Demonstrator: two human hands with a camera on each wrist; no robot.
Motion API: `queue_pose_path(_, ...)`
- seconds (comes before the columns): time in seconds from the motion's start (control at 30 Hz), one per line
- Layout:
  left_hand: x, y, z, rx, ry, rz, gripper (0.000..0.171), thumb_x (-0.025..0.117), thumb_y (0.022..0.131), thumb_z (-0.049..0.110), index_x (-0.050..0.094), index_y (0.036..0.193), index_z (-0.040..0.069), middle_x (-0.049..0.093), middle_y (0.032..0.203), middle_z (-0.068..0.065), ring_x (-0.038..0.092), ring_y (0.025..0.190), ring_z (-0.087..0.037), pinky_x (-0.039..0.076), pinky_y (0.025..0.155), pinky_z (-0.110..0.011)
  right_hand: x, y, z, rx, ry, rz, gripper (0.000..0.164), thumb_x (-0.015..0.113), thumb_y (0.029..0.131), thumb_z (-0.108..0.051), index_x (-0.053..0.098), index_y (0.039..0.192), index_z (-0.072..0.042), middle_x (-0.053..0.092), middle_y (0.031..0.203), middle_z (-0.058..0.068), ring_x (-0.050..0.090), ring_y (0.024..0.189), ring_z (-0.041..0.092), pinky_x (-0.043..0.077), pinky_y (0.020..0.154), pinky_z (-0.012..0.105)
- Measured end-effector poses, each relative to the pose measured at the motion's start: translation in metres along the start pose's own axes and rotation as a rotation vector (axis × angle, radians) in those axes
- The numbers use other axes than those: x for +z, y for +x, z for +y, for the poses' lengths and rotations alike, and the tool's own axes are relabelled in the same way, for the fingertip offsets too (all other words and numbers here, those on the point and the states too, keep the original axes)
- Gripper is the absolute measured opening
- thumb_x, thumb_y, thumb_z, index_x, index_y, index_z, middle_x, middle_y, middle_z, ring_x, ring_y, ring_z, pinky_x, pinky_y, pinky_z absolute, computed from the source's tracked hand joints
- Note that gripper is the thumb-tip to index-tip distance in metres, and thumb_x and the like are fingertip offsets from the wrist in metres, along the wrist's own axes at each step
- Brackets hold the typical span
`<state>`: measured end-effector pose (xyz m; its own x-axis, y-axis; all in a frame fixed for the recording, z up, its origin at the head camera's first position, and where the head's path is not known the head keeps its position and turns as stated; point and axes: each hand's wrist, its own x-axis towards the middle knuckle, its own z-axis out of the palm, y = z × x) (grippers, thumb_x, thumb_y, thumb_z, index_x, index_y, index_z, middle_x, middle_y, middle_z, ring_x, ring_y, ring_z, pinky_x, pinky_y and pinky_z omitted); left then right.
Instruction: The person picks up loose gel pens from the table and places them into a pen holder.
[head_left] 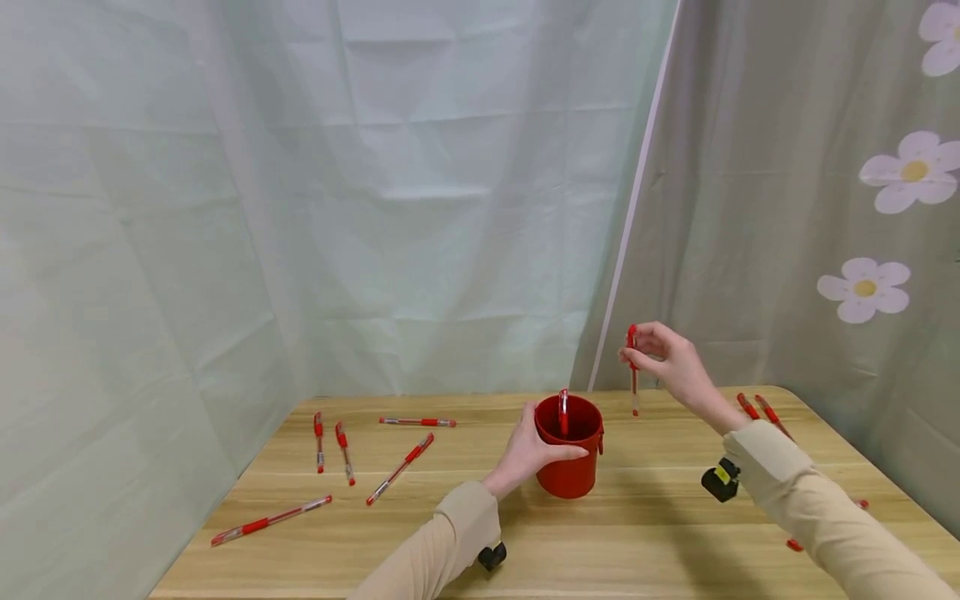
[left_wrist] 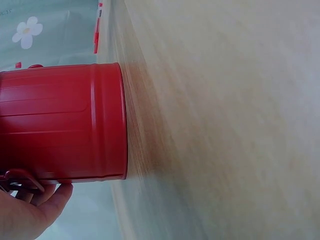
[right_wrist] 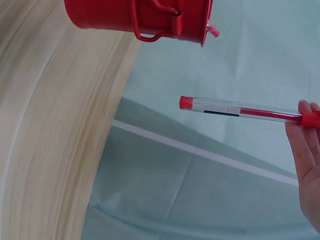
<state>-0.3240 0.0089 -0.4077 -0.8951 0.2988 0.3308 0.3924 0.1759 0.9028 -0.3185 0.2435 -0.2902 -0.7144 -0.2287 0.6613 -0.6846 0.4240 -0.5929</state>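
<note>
Five red pens (head_left: 417, 422) lay on the left of the wooden table (head_left: 360, 550), and to their right the left hand (head_left: 522, 450) gripped the side of a red bucket (head_left: 567, 475) with one pen (head_left: 563, 412) standing in it. Right of the bucket and apart from it, the right hand (head_left: 671, 362) pinched an upright pen (head_left: 634, 383) near its top, in the air; farther right lay more pens (head_left: 747, 406).

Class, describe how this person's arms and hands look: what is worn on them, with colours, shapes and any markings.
The left sleeve and right sleeve are long, plain and beige, each ending in a broad, paler cuff. A small black block shows by each cuff; the right one bears a yellow patch. The left hand and right hand are ungloved.
</note>
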Motion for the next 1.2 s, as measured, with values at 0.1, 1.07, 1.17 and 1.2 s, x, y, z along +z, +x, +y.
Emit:
queue_pose_path(0.1,0.0,0.0,0.001,0.002,0.001,-0.003,0.075,0.082,0.067,0.027,0.036,0.123,0.007,0.048,0.117,-0.001,0.046,0.105,-0.019,0.042,0.083,-0.037,0.003,0.001,-0.011,-0.003,-0.002,0.028,0.023,0.06,0.082,0.008,0.052,0.103,0.007,0.062,0.09,0.019,0.062,0.084,0.027,0.046,0.071,0.017)
queue_pose_path(1.07,-0.001,-0.003,0.003,0.005,0.012,0.007,0.075,0.082,0.066,0.026,0.037,0.122,0.008,0.049,0.116,0.0,0.047,0.104,-0.018,0.042,0.083,-0.035,0.035,0.009,-0.038,-0.035,0.212,0.063,0.044,0.055,0.084,0.012,0.037,0.123,0.005,0.059,0.09,0.027,0.059,0.08,0.041,0.05,0.069,0.032)
queue_pose_path(1.17,-0.001,-0.003,0.003,0.003,0.015,0.005,0.075,0.082,0.066,0.027,0.036,0.123,0.008,0.048,0.116,-0.001,0.047,0.104,-0.018,0.042,0.083,-0.035,0.04,0.008,-0.039,-0.022,0.209,0.062,0.043,0.055,0.084,0.011,0.037,0.123,0.004,0.06,0.09,0.026,0.061,0.08,0.036,0.05,0.069,0.033)
queue_pose_path(1.2,-0.001,-0.003,0.004,0.003,0.017,0.005,0.075,0.082,0.066,0.027,0.036,0.123,0.008,0.048,0.116,-0.001,0.047,0.104,-0.018,0.042,0.083,-0.035,0.041,0.008,-0.039,-0.019,0.204,0.061,0.043,0.055,0.084,0.011,0.038,0.123,0.004,0.06,0.09,0.026,0.062,0.079,0.033,0.05,0.069,0.034)
